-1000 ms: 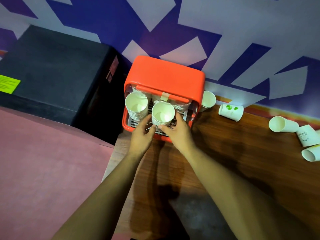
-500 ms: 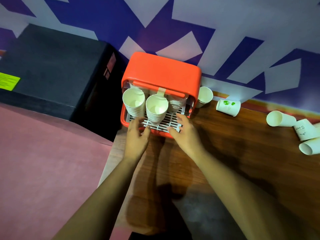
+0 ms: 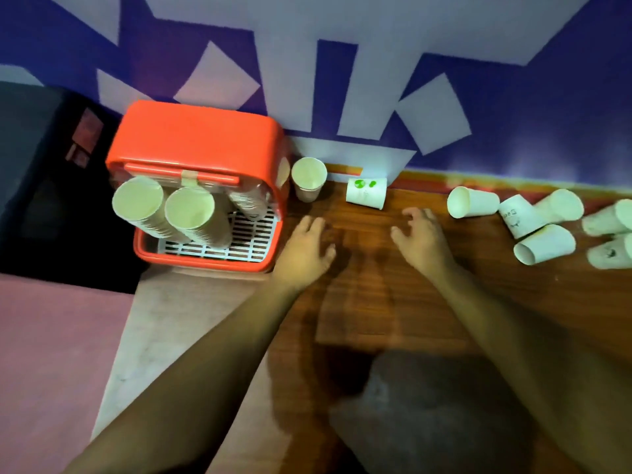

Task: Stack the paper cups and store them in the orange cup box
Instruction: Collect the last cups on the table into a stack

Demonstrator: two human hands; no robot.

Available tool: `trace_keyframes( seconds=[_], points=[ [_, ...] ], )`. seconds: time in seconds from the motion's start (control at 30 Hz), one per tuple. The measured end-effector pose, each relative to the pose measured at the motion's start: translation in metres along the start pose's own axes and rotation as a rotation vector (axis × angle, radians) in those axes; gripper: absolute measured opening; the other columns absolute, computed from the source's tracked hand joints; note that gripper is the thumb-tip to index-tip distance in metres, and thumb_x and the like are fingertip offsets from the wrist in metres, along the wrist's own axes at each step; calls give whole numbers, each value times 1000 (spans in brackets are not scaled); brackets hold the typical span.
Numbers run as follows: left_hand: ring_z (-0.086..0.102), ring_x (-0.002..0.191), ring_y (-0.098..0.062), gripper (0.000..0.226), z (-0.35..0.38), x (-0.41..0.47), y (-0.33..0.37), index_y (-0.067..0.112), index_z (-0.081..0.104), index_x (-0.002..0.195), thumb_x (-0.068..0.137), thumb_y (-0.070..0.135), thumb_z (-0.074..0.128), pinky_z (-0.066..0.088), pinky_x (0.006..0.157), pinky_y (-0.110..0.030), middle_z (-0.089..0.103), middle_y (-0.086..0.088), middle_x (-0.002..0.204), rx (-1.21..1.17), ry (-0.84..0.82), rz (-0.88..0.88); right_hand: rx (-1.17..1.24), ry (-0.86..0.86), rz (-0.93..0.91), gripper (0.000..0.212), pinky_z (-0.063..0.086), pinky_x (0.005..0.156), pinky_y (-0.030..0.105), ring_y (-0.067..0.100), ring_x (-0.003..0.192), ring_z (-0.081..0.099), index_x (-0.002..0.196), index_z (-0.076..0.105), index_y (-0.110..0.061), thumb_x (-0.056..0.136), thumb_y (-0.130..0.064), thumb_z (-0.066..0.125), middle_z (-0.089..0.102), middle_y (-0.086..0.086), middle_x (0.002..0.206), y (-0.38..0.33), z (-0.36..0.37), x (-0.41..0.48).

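The left hand (image 3: 304,249) has its fingers loosely spread and holds nothing, just right of the box (image 3: 195,138). The right hand (image 3: 424,239), further right of it, has its fingers apart and slightly bent, also holding nothing. Both are low over the table (image 3: 376,302). Inside the box, three cup stacks (image 3: 196,217) lean on a white grate (image 3: 253,241). An upright cup (image 3: 307,177) stands just beside the box's right wall. A green-marked cup (image 3: 366,195) and several tipped cups (image 3: 543,246) lie further right.

Tipped paper cup (image 3: 519,217): dark print beginning "Dee", remainder blurred. Red labels (image 3: 87,131) on the black box (image 3: 30,159): illegible.
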State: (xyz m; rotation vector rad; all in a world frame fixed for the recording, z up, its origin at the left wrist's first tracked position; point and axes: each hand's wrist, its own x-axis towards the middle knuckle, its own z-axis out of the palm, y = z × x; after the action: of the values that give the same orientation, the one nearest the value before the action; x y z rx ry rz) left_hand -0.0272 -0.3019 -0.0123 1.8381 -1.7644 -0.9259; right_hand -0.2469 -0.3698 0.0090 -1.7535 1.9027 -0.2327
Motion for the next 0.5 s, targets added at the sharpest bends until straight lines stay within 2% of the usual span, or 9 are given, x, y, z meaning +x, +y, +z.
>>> trace_keyframes(
  seconds=[0.1, 0.17, 0.3, 0.37, 0.43, 0.5],
  points=[
    [49, 129, -33, 50, 19, 53, 22, 6, 47, 137, 92, 17, 64, 45, 104, -41, 44, -14, 141, 47, -19, -26, 119, -5, 57, 43, 47, 98, 34, 23, 121, 55, 133, 52, -11, 96, -30, 58, 54, 7, 135, 2, 4, 34],
    [41, 140, -31, 62, 34, 83, 26, 8, 38, 148, 92, 14, 63, 42, 112, -42, 36, -12, 154, 106, -36, -12, 283, -33, 135, 41, 46, 102, 34, 23, 122, 55, 132, 54, -8, 96, -28, 57, 57, 7, 133, 2, 14, 54],
    [24, 151, -29, 83, 60, 120, 21, 14, 17, 160, 91, 5, 62, 32, 120, -42, 13, -8, 168, 265, -124, 2, 621, -110, 251, 35, 48, 101, 43, 28, 116, 60, 127, 59, -5, 95, -19, 59, 64, 13, 125, 2, 39, 75],
    [29, 145, -32, 86, 64, 127, 18, 17, 17, 160, 89, 5, 64, 36, 117, -45, 17, -12, 164, 334, -119, 29, 767, -166, 286, 23, 50, 97, 45, 32, 109, 63, 117, 62, -8, 95, -13, 58, 65, 16, 118, 2, 45, 75],
    [37, 129, -37, 85, 65, 126, 15, 20, 23, 158, 87, 14, 69, 41, 110, -45, 30, -22, 148, 390, -68, 71, 813, -202, 251, 13, 54, 86, 37, 25, 90, 63, 107, 63, -13, 94, -9, 59, 65, 15, 107, 2, 42, 70],
    [42, 115, -40, 82, 66, 118, 11, 18, 36, 153, 82, 29, 76, 43, 101, -48, 39, -23, 132, 385, -5, 74, 759, -198, 132, 8, 50, 72, 26, 13, 74, 58, 96, 66, -13, 92, -8, 62, 65, 6, 90, 1, 36, 60]
  ],
)
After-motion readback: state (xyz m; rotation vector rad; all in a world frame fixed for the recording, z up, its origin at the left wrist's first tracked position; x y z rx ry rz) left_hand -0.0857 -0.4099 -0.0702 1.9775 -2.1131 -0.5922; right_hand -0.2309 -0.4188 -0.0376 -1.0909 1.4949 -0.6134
